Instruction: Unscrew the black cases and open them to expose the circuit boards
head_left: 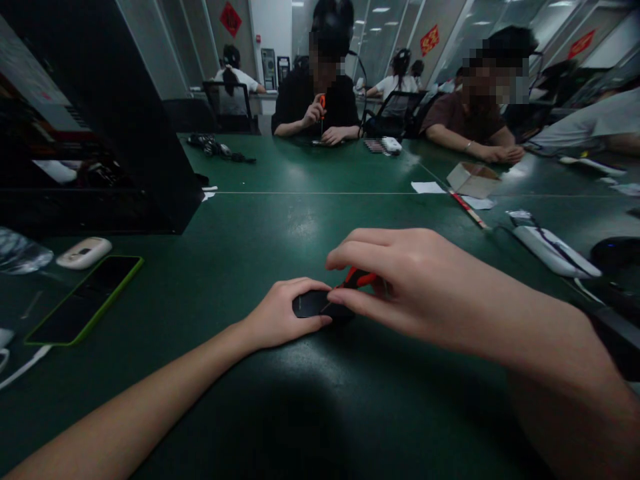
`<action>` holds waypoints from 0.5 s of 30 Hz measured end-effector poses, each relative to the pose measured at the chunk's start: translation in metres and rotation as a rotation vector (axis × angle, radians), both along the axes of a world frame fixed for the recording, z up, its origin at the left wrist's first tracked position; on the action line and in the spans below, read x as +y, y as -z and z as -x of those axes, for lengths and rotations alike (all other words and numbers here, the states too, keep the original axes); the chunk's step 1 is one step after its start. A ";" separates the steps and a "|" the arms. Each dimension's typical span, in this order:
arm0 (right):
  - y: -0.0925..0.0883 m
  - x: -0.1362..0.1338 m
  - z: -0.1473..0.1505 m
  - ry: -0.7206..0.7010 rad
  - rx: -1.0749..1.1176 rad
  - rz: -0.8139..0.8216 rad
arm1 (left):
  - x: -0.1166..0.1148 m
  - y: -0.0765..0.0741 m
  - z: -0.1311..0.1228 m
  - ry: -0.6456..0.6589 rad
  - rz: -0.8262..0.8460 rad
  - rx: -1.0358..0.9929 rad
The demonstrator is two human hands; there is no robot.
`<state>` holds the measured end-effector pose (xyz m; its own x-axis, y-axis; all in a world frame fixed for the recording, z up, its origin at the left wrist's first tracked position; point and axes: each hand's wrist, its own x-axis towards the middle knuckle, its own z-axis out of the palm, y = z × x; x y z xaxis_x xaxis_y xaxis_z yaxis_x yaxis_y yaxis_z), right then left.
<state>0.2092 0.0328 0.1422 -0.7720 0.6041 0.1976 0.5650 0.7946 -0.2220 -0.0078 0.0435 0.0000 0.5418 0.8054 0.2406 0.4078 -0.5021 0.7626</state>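
We find the mouse [310,305] on the green worktop [240,227], just ahead of the wearer. The fingers of the left hand [280,310] are clamped on it from its left end, thumb along the near side. The fingers of the right hand [390,270] are closed on the red and black handle of a screwdriver [356,278]; its thin shaft slants down to the mouse, though we cannot confirm contact at the tip.

We note a pale seam [300,193] crossing the worktop well beyond both hands. The cabinet [170,200] bounds the far left; the phone [87,303], green at its rim, and a pale case [80,255] lie well apart from the left hand.

We observe a small mark on the mouse, too small to read. Red signs [231,19] in the background bear characters we cannot read with certainty.

To the right, a white device [553,250] with a dark cable lies beyond the right forearm. Farther off we record an open box [473,181], a paper [427,187] and a red stick [467,210]. Across the worktop, a co-worker [290,100] holds an orange-handled tool [323,101] upright.
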 end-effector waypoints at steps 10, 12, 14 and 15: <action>-0.001 -0.003 0.002 -0.018 0.017 0.002 | 0.000 0.002 0.000 0.000 -0.009 -0.004; 0.000 -0.002 0.000 -0.046 0.019 -0.004 | 0.000 0.001 0.000 -0.006 -0.024 0.007; 0.001 0.000 -0.005 -0.081 0.008 0.009 | -0.002 -0.001 0.000 -0.009 -0.066 0.010; 0.002 0.001 -0.008 -0.079 -0.010 0.018 | -0.003 -0.002 0.000 -0.007 -0.087 0.006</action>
<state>0.2176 0.0337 0.1405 -0.8195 0.5443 0.1795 0.5026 0.8330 -0.2313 -0.0080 0.0409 0.0021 0.5381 0.7852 0.3063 0.4159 -0.5635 0.7138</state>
